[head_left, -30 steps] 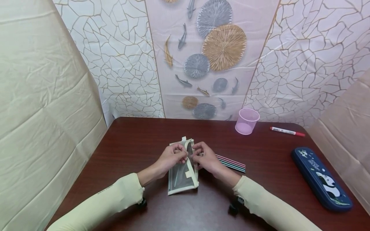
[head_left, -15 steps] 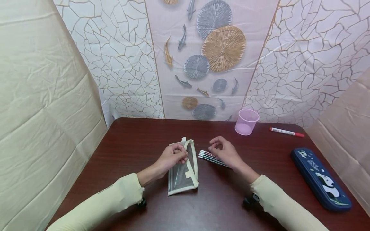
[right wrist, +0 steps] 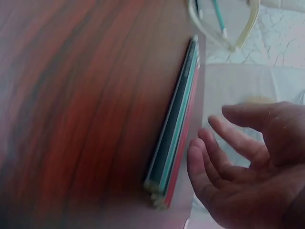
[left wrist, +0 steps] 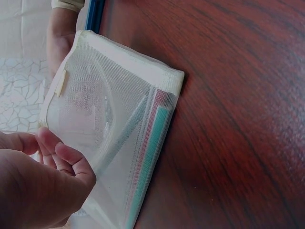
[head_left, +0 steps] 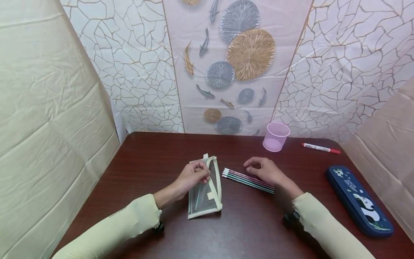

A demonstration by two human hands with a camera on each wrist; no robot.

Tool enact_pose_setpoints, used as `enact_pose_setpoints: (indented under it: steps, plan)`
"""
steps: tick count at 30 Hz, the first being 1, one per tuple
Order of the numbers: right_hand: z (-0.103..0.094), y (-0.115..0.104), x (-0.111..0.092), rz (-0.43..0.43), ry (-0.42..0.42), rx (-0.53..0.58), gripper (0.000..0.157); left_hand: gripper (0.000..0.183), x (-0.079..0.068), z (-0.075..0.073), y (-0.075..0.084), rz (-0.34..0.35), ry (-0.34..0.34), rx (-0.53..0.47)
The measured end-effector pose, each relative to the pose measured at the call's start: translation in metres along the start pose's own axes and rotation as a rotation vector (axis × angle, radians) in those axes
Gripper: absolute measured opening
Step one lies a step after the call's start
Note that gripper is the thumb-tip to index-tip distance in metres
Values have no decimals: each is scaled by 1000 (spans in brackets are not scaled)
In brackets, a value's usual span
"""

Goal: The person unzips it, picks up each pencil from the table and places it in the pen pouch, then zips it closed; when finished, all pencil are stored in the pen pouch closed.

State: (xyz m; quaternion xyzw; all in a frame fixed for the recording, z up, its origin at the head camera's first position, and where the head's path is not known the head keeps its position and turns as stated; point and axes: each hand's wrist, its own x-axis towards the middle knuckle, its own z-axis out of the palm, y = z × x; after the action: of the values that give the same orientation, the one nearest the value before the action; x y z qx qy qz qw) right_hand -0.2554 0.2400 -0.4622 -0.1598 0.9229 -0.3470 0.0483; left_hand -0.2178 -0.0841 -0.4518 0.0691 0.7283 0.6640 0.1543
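Observation:
A see-through mesh pencil pouch (head_left: 203, 198) with cream edging lies in the middle of the table, its zip side gaping. My left hand (head_left: 194, 176) pinches the pouch's edge between thumb and fingers. Through the mesh in the left wrist view, a green pencil (left wrist: 150, 162) and a red one show inside. To the right of the pouch, several pencils (head_left: 247, 180) in dark, green and red lie side by side, white ends toward the pouch. Over their far side hovers my right hand (head_left: 266, 171), fingers loosely bent and holding nothing.
Toward the right edge lies a dark blue pencil case (head_left: 359, 201) with a panda picture. At the back stand a pink cup (head_left: 276, 137) and, right of it, a red-capped white marker (head_left: 321, 148). A patterned cloth hangs behind the brown table (head_left: 155, 151).
My right hand has left the pouch's opening and moved right, over the pencils, which are now uncovered. My left hand has kept its pinch on the pouch.

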Motion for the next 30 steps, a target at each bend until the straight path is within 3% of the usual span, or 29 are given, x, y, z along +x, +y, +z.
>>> enact_pose_setpoints:
  steps: [5,14,22,30]
  plan:
    - [-3,14,2,-62,-66,-12,20,5,0,0,-1,0,-2,-3]
    - [-4,24,2,-75,-176,112,26,5,0,0,-1,1,-3,8]
    - [-4,22,1,-87,-180,96,27,4,1,-1,-2,1,2,8]
    - [1,15,4,-152,-86,-74,27,5,1,-1,-2,5,0,4]
